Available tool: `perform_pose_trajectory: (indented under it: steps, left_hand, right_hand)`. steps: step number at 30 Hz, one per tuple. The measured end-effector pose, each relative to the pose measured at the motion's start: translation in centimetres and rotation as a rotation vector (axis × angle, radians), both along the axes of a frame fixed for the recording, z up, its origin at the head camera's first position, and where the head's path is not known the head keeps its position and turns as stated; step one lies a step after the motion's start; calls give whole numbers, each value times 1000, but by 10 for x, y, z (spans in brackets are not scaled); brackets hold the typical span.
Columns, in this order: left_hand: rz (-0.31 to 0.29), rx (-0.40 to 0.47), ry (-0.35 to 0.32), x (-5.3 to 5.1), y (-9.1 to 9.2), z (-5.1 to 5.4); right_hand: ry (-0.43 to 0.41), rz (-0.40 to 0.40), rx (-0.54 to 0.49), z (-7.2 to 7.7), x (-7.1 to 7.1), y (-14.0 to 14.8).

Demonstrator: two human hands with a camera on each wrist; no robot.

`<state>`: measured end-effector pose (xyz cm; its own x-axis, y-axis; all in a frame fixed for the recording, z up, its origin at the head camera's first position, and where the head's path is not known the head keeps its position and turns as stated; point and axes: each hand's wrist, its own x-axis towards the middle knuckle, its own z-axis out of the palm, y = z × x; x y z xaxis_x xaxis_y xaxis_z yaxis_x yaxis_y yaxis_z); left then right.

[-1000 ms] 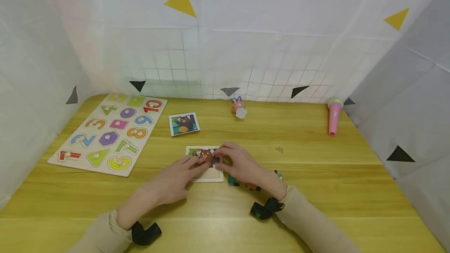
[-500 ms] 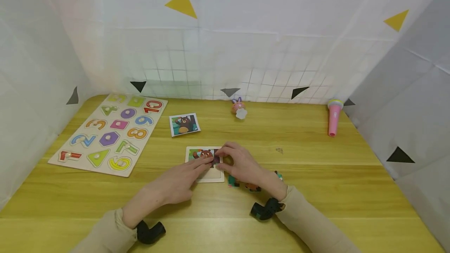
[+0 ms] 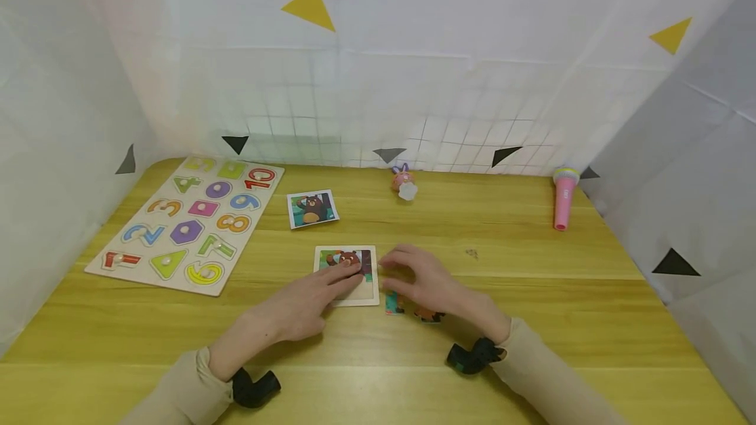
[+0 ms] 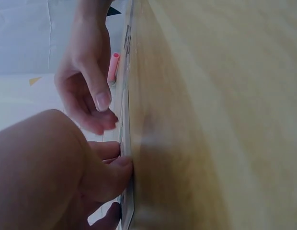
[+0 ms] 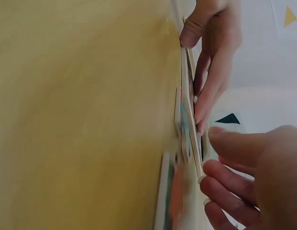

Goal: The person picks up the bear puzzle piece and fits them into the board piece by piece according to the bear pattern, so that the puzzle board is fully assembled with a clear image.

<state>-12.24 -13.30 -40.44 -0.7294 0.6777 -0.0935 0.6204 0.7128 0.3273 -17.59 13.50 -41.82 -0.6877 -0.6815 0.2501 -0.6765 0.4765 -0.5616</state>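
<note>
A small wooden puzzle tray [image 3: 360, 291] lies at the middle of the table, with bear-picture pieces [image 3: 348, 256] fitted along its upper part and bare wood below. My left hand [image 3: 301, 303] rests on it, straight fingers pressing the picture; in the right wrist view its thumb touches the tray's edge. Just beyond the tray's right edge hovers my right hand [image 3: 431, 286], its fingers loosely bent and holding nothing. Two loose puzzle pieces, a teal one [image 3: 392, 304] and a brown one [image 3: 429, 314], lie beneath it, partly hidden by that hand.
A bear picture card [image 3: 313, 208] lies behind the tray. To the left is a number-and-shape peg board [image 3: 195, 218]. A pink bunny-eared toy [image 3: 404, 181] stands at the back, and a pink toy microphone [image 3: 564, 199] lies at the far right. White sheeting [image 3: 378, 97] encloses the table.
My right hand has let go of the dark piece at the tray's upper right and moved right, off the tray. My left fingers have shifted slightly right across the picture.
</note>
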Motion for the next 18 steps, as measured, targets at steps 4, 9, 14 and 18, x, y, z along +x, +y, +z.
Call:
perform_pose_trajectory:
  steps: [4, 9, 14, 18]
  left_hand:
    - [-4, 5, -2, 0, 0, 0]
    - [-8, 3, 6, -1, 2, 0]
    - [-9, -4, 6, -3, 4, -1]
    - [-5, -2, -4, -4, 4, -1]
  right_hand:
    - [35, 10, -7, -1, 3, 13]
    - [87, 52, -8, 0, 7, 27]
    - [136, 57, -1, 0, 9, 35]
    - [157, 75, 5, -1, 9, 37]
